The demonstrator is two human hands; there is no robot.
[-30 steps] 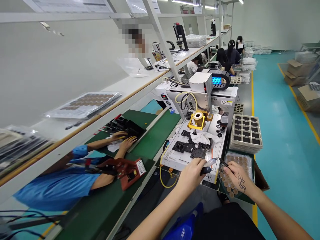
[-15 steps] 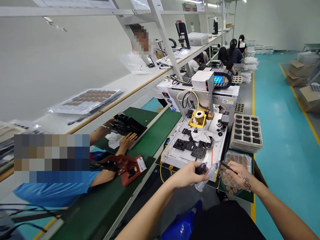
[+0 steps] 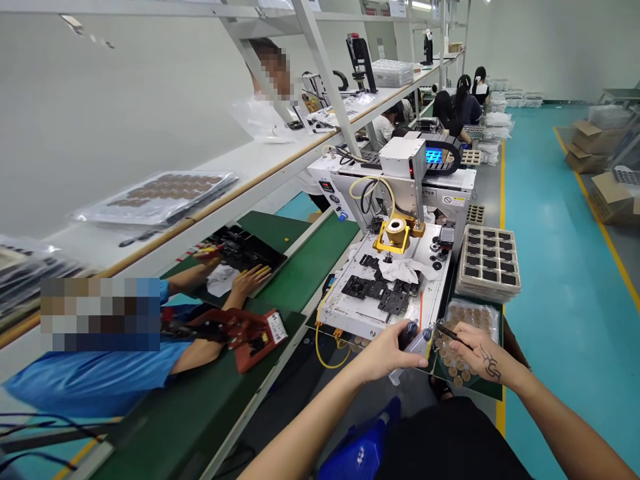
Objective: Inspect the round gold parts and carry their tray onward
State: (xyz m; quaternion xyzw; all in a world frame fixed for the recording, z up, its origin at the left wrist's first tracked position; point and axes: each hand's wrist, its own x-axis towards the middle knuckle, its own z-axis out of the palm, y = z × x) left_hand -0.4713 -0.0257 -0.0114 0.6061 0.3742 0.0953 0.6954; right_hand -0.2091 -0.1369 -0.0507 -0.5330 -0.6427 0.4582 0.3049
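Left hand (image 3: 389, 348): I saw it clenched round a clear syringe (image 3: 413, 347) with a black cap, held just off the near edge of the white fixture plate (image 3: 350, 310); tilted, I judged, to keep the tip handy.
Right hand (image 3: 477, 353): pinching black tweezers (image 3: 453, 333), points toward the syringe; it hovered over the blister tray (image 3: 493, 317) of round brown discs, close for picking.
Stack of dark trays (image 3: 489, 262): beside the plate, within reach.
Co-worker's hands (image 3: 247, 280): across the green belt (image 3: 305, 273), apart from mine.
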